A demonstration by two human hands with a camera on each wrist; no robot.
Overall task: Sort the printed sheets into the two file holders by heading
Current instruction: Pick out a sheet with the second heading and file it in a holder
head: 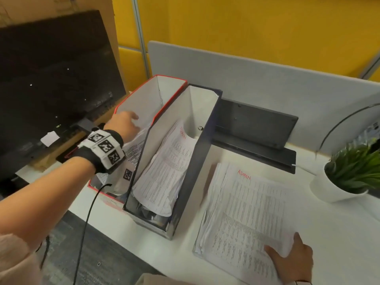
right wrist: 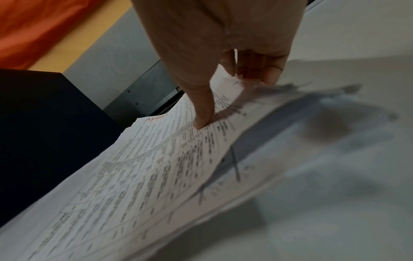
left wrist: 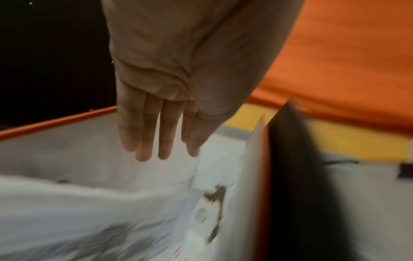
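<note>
Two file holders stand side by side on the white desk. The red-edged holder (head: 139,99) is on the left, with a printed sheet (head: 134,149) lying in it. My left hand (head: 125,124) hovers over its opening; in the left wrist view the fingers (left wrist: 156,137) are straight and hold nothing above that sheet (left wrist: 89,220). The dark blue holder (head: 197,171) holds sheets headed ADMIN (head: 164,171). To its right lies a stack of printed sheets (head: 226,202). My right hand (head: 292,262) pinches the near right corner of the top sheet (right wrist: 156,167), also headed ADMIN, thumb on top.
A black monitor (head: 51,79) stands at the left behind the red holder. A dark metal bracket (head: 257,124) sits against the grey partition (head: 267,79). A plant in a white pot (head: 337,188) is at the right. A black cable (head: 88,212) hangs from my left wrist.
</note>
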